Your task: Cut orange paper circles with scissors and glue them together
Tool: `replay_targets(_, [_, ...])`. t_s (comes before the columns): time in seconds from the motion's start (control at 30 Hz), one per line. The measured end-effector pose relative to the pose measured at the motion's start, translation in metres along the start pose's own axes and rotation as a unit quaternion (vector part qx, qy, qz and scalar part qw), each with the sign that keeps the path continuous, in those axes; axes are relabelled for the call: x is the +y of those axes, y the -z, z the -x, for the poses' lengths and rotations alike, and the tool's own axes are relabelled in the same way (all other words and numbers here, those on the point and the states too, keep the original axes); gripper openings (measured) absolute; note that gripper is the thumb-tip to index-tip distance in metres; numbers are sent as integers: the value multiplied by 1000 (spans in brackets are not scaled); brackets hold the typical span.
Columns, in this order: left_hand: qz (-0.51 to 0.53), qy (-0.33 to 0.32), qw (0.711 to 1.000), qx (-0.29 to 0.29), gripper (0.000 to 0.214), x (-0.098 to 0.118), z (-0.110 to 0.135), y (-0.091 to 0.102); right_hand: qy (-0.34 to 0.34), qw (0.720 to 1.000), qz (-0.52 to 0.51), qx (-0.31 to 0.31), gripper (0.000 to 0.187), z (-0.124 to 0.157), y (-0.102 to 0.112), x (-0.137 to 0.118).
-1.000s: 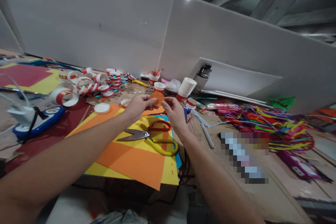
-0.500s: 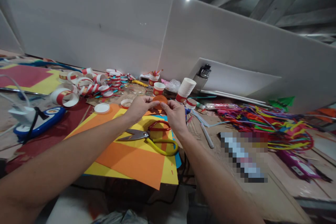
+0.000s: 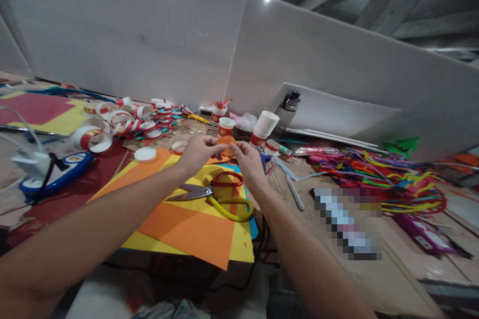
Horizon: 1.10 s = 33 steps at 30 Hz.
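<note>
Between my two hands is a small orange paper disc [image 3: 225,145], held above the sheets. My left hand [image 3: 200,153] pinches its left edge, and my right hand [image 3: 247,159] pinches the right edge with thumb and fingers. Just below them lie scissors [image 3: 209,192] with one red and one yellow handle, blades partly apart and pointing left. Under the scissors are yellow paper [image 3: 242,237] and orange paper [image 3: 187,232]. A white round lid-like piece [image 3: 145,154] rests at the upper left of the sheets, and a cut cup ring [image 3: 178,147] sits beside my left hand.
Paper cup rings [image 3: 121,122] pile up at the left, near a blue power strip [image 3: 60,174]. Stacked paper cups [image 3: 264,128] and a dark bottle [image 3: 288,112] stand at the back. Colourful pipe cleaners [image 3: 377,179] spread on the right, beyond a grey stick [image 3: 295,193].
The orange disc has tilted slightly between my fingers, and its face looks brighter. Both hands stay in nearly the same place; the scissors and sheets have not moved.
</note>
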State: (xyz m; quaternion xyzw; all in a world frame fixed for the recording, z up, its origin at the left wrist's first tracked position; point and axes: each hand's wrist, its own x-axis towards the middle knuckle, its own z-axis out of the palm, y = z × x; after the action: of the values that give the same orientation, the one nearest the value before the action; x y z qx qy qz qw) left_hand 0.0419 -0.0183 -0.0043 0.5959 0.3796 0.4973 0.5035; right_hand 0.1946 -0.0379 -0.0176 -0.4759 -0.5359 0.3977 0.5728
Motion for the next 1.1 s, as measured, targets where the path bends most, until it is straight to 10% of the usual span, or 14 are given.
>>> replay_targets(0.27, [78, 43, 989, -119, 35, -4, 3, -4, -26, 995, -84, 55, 43, -7, 6, 3])
replay_targets(0.6, [-19, 9, 999, -42, 32, -1, 6, -7, -74, 982, -166, 46, 46, -6, 1, 5])
replay_targets(1.1, [33, 30, 994, -95, 32, -11, 0, -2, -27, 997, -63, 41, 27, -5, 7, 8])
